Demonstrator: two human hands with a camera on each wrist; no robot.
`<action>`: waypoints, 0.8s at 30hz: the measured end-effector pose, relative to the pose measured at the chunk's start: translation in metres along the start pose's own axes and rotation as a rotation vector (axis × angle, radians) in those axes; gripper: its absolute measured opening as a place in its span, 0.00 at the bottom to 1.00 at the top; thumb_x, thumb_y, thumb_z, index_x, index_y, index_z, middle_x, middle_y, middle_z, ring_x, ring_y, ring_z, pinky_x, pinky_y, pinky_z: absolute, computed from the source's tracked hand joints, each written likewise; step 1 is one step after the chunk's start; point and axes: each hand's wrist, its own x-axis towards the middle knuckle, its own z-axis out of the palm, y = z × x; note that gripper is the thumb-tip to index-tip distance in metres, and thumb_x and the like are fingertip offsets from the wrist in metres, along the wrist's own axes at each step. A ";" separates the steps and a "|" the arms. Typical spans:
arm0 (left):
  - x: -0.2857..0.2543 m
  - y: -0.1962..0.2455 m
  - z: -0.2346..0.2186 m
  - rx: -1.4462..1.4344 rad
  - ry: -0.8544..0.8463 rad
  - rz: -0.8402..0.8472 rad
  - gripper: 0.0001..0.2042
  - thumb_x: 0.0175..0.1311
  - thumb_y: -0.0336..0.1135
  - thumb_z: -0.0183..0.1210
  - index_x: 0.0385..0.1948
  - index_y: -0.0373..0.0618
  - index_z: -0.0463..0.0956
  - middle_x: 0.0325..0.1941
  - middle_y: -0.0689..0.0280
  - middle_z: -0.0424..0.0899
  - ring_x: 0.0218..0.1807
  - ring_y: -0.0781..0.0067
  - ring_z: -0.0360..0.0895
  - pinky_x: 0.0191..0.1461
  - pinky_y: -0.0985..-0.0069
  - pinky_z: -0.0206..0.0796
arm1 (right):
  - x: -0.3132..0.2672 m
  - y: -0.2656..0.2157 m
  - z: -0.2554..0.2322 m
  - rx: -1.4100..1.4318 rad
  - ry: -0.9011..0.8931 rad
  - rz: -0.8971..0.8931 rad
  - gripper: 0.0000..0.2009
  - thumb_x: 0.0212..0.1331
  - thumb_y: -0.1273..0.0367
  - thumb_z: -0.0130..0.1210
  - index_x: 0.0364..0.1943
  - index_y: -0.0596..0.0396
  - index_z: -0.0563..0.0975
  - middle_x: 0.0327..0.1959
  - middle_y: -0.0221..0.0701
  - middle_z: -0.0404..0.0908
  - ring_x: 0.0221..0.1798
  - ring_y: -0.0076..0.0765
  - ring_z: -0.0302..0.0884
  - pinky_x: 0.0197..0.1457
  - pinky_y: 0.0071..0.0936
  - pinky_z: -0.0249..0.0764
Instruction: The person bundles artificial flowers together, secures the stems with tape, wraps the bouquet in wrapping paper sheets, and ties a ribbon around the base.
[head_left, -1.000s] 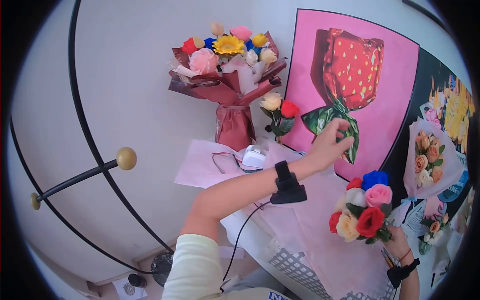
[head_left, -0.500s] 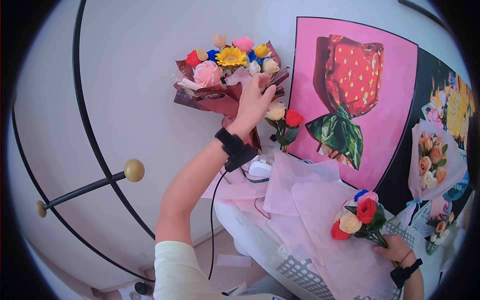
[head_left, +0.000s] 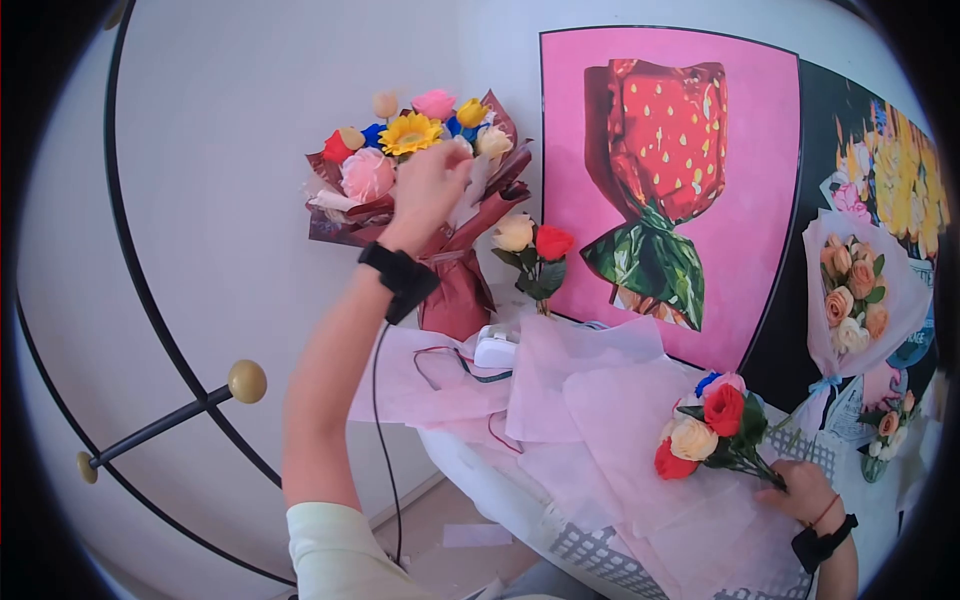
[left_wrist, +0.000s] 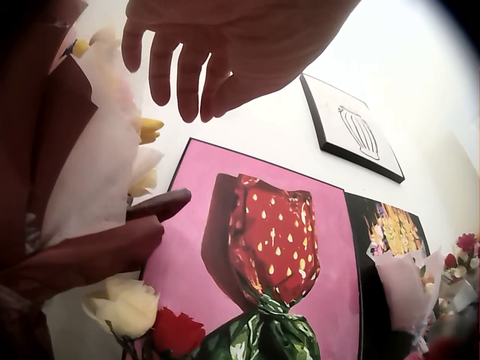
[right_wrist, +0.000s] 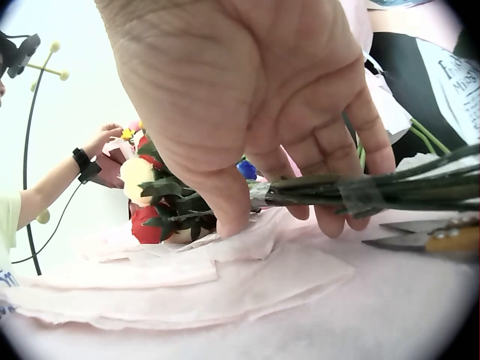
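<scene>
A large bouquet [head_left: 400,160] with a sunflower and mixed roses stands in dark red wrap against the wall. My left hand [head_left: 432,180] is raised to its blooms. In the left wrist view that left hand [left_wrist: 217,45] hangs with loose, spread fingers and grips nothing, just beside the bouquet's pale tissue [left_wrist: 97,165]. At the lower right my right hand [head_left: 800,490] holds a small bouquet [head_left: 705,435] of red, cream, pink and blue roses lying on pink tissue. In the right wrist view the right hand [right_wrist: 277,150] pinches the taped green stems [right_wrist: 360,191].
Pink tissue sheets [head_left: 600,400] cover the table, with a white device [head_left: 495,350] at the back. A cream and a red rose [head_left: 530,245] stand by a pink strawberry poster [head_left: 670,190]. Scissors [right_wrist: 427,240] lie near the stems. A black coat rack [head_left: 247,381] stands left, a peach bouquet [head_left: 855,300] right.
My left hand swung from the poster over to the large bouquet and up to its blooms. My right hand lowered the small bouquet onto the tissue.
</scene>
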 end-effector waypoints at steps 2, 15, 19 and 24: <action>0.007 -0.009 -0.011 0.058 0.070 0.024 0.08 0.51 0.37 0.53 0.28 0.44 0.76 0.27 0.60 0.79 0.33 0.63 0.76 0.36 0.70 0.66 | -0.002 0.001 0.001 0.016 0.007 0.017 0.16 0.37 0.60 0.60 0.25 0.59 0.74 0.19 0.41 0.74 0.26 0.47 0.73 0.29 0.37 0.68; 0.035 -0.023 -0.035 0.040 -0.002 -0.059 0.10 0.54 0.33 0.53 0.32 0.34 0.73 0.28 0.63 0.78 0.32 0.78 0.75 0.37 0.80 0.65 | -0.004 -0.004 -0.005 0.086 0.006 0.010 0.13 0.37 0.64 0.59 0.26 0.57 0.74 0.20 0.39 0.74 0.26 0.47 0.72 0.30 0.36 0.67; 0.023 -0.003 -0.014 -0.064 -0.040 -0.041 0.09 0.54 0.33 0.53 0.31 0.37 0.73 0.24 0.62 0.78 0.28 0.74 0.76 0.34 0.79 0.66 | -0.008 -0.001 -0.003 0.050 0.062 -0.066 0.12 0.39 0.68 0.57 0.29 0.58 0.74 0.23 0.41 0.75 0.28 0.48 0.73 0.32 0.37 0.68; -0.002 0.041 0.008 0.036 -0.169 0.104 0.10 0.56 0.35 0.53 0.28 0.37 0.74 0.21 0.64 0.75 0.23 0.78 0.70 0.29 0.78 0.62 | -0.004 0.007 0.001 0.071 0.036 -0.109 0.11 0.41 0.69 0.55 0.32 0.56 0.75 0.25 0.40 0.75 0.30 0.47 0.73 0.33 0.37 0.69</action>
